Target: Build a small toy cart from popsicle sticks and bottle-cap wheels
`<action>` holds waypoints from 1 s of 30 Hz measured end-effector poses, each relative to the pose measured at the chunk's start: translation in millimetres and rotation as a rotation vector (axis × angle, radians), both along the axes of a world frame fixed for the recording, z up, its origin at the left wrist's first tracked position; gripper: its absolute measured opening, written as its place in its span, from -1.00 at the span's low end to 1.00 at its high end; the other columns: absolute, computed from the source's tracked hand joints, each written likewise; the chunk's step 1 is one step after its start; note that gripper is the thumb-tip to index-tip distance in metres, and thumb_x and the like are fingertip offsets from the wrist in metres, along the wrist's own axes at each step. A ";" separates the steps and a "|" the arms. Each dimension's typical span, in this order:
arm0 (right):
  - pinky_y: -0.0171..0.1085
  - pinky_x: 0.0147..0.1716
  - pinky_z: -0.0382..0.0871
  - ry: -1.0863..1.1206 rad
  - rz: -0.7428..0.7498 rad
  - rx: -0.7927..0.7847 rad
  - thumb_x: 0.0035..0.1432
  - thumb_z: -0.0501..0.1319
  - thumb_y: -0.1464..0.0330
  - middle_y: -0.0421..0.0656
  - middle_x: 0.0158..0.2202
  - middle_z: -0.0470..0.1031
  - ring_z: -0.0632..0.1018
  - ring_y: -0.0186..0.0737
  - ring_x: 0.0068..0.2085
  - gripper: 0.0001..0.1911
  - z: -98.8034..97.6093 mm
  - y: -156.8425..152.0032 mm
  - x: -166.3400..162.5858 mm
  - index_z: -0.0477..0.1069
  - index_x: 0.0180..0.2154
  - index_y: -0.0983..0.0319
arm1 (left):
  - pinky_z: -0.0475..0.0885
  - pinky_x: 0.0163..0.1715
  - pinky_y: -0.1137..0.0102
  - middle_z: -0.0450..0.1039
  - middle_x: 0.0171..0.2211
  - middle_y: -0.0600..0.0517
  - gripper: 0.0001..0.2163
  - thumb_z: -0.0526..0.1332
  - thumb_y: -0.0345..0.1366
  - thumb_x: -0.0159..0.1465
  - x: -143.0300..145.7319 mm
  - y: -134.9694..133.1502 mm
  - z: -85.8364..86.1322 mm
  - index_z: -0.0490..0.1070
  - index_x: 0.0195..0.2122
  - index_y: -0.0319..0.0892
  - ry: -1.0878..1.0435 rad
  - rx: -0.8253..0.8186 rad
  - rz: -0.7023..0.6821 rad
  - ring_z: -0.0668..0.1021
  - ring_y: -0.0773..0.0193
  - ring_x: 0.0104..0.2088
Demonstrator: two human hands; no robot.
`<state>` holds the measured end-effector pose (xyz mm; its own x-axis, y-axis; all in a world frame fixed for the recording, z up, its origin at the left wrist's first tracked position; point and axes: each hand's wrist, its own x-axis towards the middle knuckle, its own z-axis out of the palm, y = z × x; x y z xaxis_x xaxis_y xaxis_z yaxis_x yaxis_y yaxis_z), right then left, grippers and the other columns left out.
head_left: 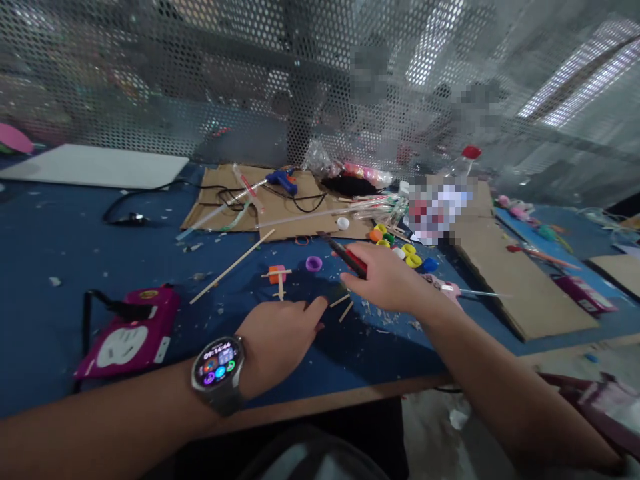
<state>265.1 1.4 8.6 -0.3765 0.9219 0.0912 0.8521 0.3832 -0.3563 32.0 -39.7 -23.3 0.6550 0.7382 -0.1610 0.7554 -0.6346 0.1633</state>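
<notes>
My right hand point(387, 277) is closed on a red-handled cutter point(349, 256) whose dark tip points up and left over the blue table point(60, 247). My left hand point(277, 337), with a watch on its wrist, hovers close to the table in a loose fist with the index finger pointing right at short wooden stick pieces point(343, 305). Whether it holds anything I cannot make out. An orange cap on crossed sticks point(277, 275) and a purple cap point(313, 264) lie just beyond my hands.
A long wooden skewer point(233, 267) lies to the left. A pink power strip point(131, 331) sits near the front edge. Cardboard sheets point(520, 280), a blue glue gun point(283, 180), coloured bottle caps point(407, 253), straws and a white board point(95, 167) fill the back. A perforated metal wall stands behind.
</notes>
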 end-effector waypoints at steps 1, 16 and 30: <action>-0.18 -0.19 0.28 0.003 0.024 0.002 0.29 0.30 0.27 -0.05 -0.21 0.55 0.51 -0.07 -0.20 -0.85 -1.8 6.7 -6.6 0.43 -0.24 0.21 | 0.61 -0.30 0.16 0.73 -0.16 -0.11 -0.74 0.14 -0.34 0.54 -0.6 2.4 1.4 0.45 0.20 -0.11 0.013 0.009 0.010 0.78 -0.13 -0.17; -0.17 -0.13 0.35 0.058 0.117 0.004 0.26 0.39 0.39 -0.05 -0.16 0.57 0.55 -0.05 -0.15 -0.89 -24.4 30.4 -27.7 0.54 -0.19 0.27 | 0.68 -0.19 0.05 0.68 -0.12 -0.12 -0.80 0.12 -0.30 0.57 -0.9 1.1 9.0 0.49 0.11 -0.14 0.016 -0.034 0.037 0.77 -0.13 -0.14; -0.35 -0.42 0.32 0.820 0.125 -0.207 0.18 0.55 0.31 -0.19 -0.16 0.61 0.43 -0.40 -0.41 -0.62 -20.4 -16.1 -5.5 0.61 0.01 0.20 | 0.36 -0.49 0.37 0.48 -0.42 0.11 -0.72 0.11 -0.01 0.54 -6.3 -11.1 -2.5 0.30 0.02 -0.12 -0.886 -0.418 0.306 0.50 0.23 -0.49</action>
